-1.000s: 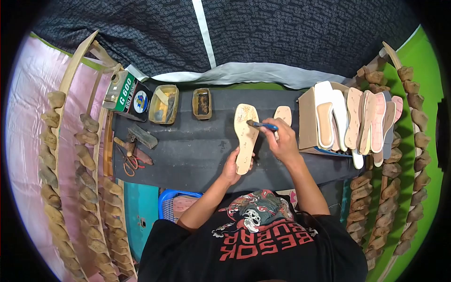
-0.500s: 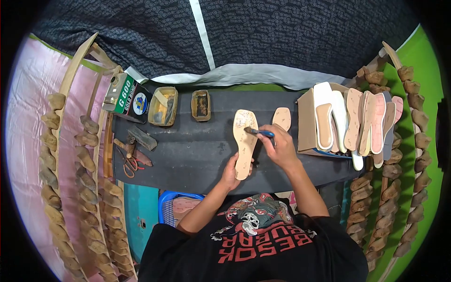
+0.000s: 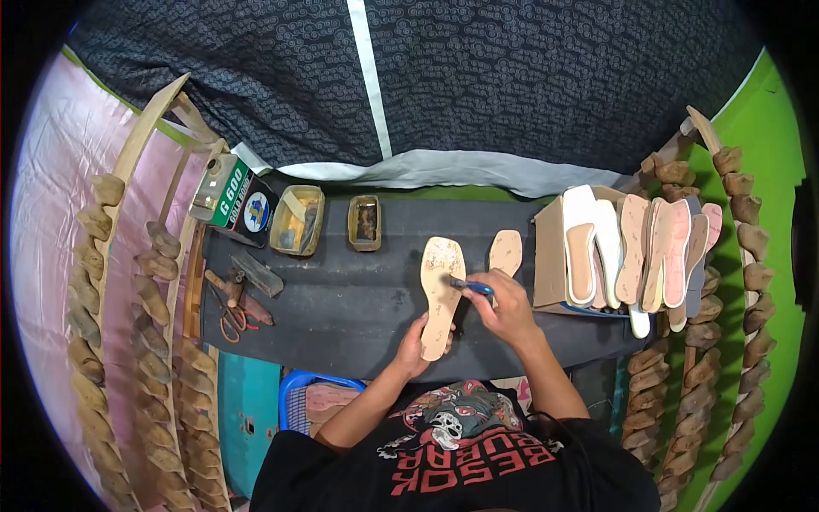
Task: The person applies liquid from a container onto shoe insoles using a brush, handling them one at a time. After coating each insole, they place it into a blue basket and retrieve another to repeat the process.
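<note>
A beige insole (image 3: 438, 307) is held up over the dark table, its wide end pointing away from me and shiny with wet patches. My left hand (image 3: 415, 346) grips it by the narrow heel end, thumb along the edge. In my right hand (image 3: 505, 309) is a blue-handled brush (image 3: 476, 288), closed between the fingers, its bristles touching the middle of the insole. Just beyond that hand, a second beige insole (image 3: 505, 250) lies on the table, partly covered by the hand.
On the right, a cardboard box (image 3: 550, 247) holds several insoles. At the back left stand a glue can (image 3: 233, 198) and two small tubs, one yellowish (image 3: 297, 220), one dark inside (image 3: 364, 224). Scissors (image 3: 232, 324) and a hammer (image 3: 225, 288) lie left. Racks of wooden shoe lasts flank the table; a blue basket (image 3: 294, 401) sits below.
The brush has slid from the wide end of the insole toward its middle. The whole scene sits lower in view as my head has tilted up. Both hands keep their hold.
</note>
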Demonstrator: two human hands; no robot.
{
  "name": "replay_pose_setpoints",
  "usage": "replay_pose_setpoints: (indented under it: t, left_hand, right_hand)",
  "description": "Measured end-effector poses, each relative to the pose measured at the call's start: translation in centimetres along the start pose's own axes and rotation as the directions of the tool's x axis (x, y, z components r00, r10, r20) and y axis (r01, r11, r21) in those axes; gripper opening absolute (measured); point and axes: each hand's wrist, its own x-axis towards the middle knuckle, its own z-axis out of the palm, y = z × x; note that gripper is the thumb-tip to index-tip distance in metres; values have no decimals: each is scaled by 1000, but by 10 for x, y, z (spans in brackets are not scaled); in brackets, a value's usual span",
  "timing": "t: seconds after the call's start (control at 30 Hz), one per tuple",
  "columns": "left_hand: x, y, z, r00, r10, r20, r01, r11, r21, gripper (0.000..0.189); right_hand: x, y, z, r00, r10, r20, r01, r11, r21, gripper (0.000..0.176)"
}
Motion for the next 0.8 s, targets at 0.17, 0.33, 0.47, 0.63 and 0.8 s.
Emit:
replay_pose_setpoints:
  t: [0.17,0.33,0.47,0.63,0.8]
  left_hand:
    - [0,2,-9,997,-43,63,41,998,40,51]
    - [-1,6,13,998,-43,51,40,997,70,50]
    - [5,4,10,999,-16,31,15,1000,26,51]
    - [4,7,-1,997,-51,65,51,999,-1,52]
    - [-4,6,9,994,-70,81,67,997,37,51]
  right_hand:
    - [4,1,-6,996,24,-91,-29,999,-46,19]
    - [11,4,-11,987,65,-147,-74,996,-58,17]
    - [4,-1,-8,994,56,-94,-60,998,-37,16]
    - [2,-3,-10,994,62,-86,-65,997,-28,16]
    - [13,12,-21,984,75,-162,-84,995,-50,15]
